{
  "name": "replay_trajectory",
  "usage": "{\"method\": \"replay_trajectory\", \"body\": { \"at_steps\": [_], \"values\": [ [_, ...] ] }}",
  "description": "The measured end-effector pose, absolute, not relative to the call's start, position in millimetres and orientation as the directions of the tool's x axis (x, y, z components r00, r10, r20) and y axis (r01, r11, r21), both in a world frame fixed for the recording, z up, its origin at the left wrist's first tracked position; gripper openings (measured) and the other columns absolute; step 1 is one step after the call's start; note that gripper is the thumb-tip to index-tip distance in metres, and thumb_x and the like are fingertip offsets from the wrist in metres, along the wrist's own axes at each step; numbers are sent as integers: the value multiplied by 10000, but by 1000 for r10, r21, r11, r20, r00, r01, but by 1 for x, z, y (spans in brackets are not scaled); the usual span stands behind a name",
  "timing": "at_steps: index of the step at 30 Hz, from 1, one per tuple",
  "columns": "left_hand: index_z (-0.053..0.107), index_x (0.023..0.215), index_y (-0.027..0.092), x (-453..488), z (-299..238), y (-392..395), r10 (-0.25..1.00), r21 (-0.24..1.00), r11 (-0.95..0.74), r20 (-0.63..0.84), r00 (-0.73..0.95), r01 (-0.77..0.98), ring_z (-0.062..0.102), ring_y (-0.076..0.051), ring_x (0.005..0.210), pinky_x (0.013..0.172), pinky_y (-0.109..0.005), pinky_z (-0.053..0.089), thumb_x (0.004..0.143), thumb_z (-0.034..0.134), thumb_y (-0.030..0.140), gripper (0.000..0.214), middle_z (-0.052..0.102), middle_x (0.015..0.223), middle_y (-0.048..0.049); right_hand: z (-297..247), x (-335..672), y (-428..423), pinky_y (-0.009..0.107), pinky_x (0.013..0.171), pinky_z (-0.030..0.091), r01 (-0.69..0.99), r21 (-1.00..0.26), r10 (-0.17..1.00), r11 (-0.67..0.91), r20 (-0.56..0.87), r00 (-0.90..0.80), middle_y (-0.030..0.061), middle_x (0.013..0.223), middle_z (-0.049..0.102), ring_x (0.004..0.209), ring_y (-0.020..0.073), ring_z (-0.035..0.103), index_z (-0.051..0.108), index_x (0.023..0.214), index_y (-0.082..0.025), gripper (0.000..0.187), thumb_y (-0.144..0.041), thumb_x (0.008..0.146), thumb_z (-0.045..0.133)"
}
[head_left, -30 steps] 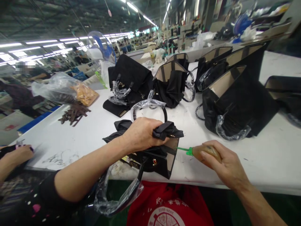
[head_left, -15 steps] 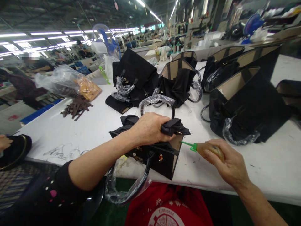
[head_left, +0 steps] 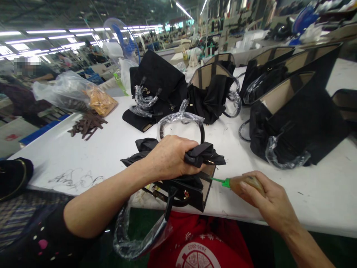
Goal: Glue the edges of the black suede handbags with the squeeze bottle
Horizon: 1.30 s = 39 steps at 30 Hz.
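My left hand (head_left: 167,156) is closed around the bunched black fabric top of a small black handbag (head_left: 192,186) that lies on its side at the near edge of the white table (head_left: 111,149). The bag's plastic-wrapped handle (head_left: 181,121) arches up behind my hand, and a second wrapped handle (head_left: 139,238) hangs off the table edge. My right hand (head_left: 267,201) is closed on a small amber squeeze bottle (head_left: 247,183) with a green nozzle (head_left: 220,181). The nozzle tip points at the bag's tan inner side panel.
Several more black handbags (head_left: 295,119) with tan linings and wrapped handles crowd the table's far and right side. A pile of dark brown strips (head_left: 86,124) and a clear plastic bag (head_left: 72,96) lie at the left. A blue fan (head_left: 122,41) stands behind.
The view has shifted slightly. My right hand has brought the bottle a little closer, so the nozzle now reaches the bag's side panel. A neighbouring person's hand at the left edge has gone from view.
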<state>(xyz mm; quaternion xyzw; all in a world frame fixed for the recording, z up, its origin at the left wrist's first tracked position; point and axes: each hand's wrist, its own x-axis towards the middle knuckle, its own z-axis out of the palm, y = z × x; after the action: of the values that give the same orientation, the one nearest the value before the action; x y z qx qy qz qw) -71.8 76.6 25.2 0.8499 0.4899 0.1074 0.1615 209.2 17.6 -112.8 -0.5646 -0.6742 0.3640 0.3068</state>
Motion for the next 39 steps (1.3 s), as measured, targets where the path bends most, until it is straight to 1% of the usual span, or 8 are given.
{"method": "replay_trajectory", "body": {
  "at_steps": [6, 14, 19, 23, 28, 32, 36, 39],
  "values": [
    [617, 672, 200, -72, 24, 75, 862, 352, -487, 44, 505, 800, 520, -99, 553, 529, -213, 344, 742, 729, 330, 186, 617, 627, 34, -114, 207, 20, 314, 648, 453, 506, -862, 972, -4, -123, -202, -15, 758, 666, 716, 205, 615, 629, 883, -228, 292, -497, 954, 537],
    [635, 712, 199, -74, 24, 72, 851, 336, -504, 37, 524, 796, 542, -105, 568, 539, -215, 352, 746, 732, 314, 155, 637, 650, 24, -109, 204, 15, 321, 652, 437, 516, -856, 967, -20, -148, -208, -12, 771, 654, 723, 205, 597, 622, 892, -231, 310, -518, 955, 523],
    [652, 724, 191, -74, 24, 70, 845, 327, -514, 38, 533, 793, 549, -105, 574, 543, -210, 362, 745, 732, 297, 135, 641, 657, 21, -107, 203, 12, 327, 696, 442, 550, -835, 979, 29, -88, -184, -3, 818, 678, 754, 208, 612, 628, 926, -233, 303, -514, 962, 521],
    [666, 739, 178, -76, 24, 69, 835, 354, -529, 57, 547, 771, 549, -99, 570, 545, -205, 367, 746, 724, 270, 109, 633, 649, 25, -107, 206, 13, 319, 671, 455, 518, -853, 937, 67, -125, -327, 3, 809, 683, 745, 209, 624, 630, 897, -229, 315, -508, 970, 506],
    [660, 742, 167, -77, 25, 68, 833, 361, -531, 58, 549, 767, 545, -93, 569, 548, -198, 374, 761, 721, 271, 122, 623, 649, 29, -111, 208, 14, 312, 689, 452, 564, -821, 977, 89, -37, -209, -10, 834, 684, 755, 201, 622, 645, 956, -234, 277, -490, 957, 538],
    [678, 762, 159, -77, 28, 67, 832, 379, -526, 45, 553, 761, 546, -91, 574, 546, -197, 376, 775, 717, 261, 110, 625, 656, 27, -112, 207, 10, 306, 672, 454, 533, -838, 940, 116, -81, -333, -8, 829, 680, 752, 198, 626, 638, 931, -234, 290, -487, 978, 504],
    [690, 783, 154, -77, 29, 65, 832, 388, -520, 28, 554, 761, 557, -96, 583, 549, -200, 381, 771, 733, 248, 104, 637, 670, 22, -111, 206, 9, 304, 670, 452, 563, -814, 976, 139, 18, -215, -9, 849, 676, 738, 193, 620, 633, 978, -241, 253, -473, 966, 535],
    [704, 803, 148, -78, 28, 63, 830, 397, -518, 20, 557, 757, 576, -104, 600, 561, -205, 393, 768, 747, 245, 111, 653, 684, 14, -109, 206, 8, 311, 673, 462, 556, -823, 957, 118, -56, -286, 1, 833, 679, 743, 201, 623, 633, 948, -233, 277, -479, 979, 509]
  ]
}}
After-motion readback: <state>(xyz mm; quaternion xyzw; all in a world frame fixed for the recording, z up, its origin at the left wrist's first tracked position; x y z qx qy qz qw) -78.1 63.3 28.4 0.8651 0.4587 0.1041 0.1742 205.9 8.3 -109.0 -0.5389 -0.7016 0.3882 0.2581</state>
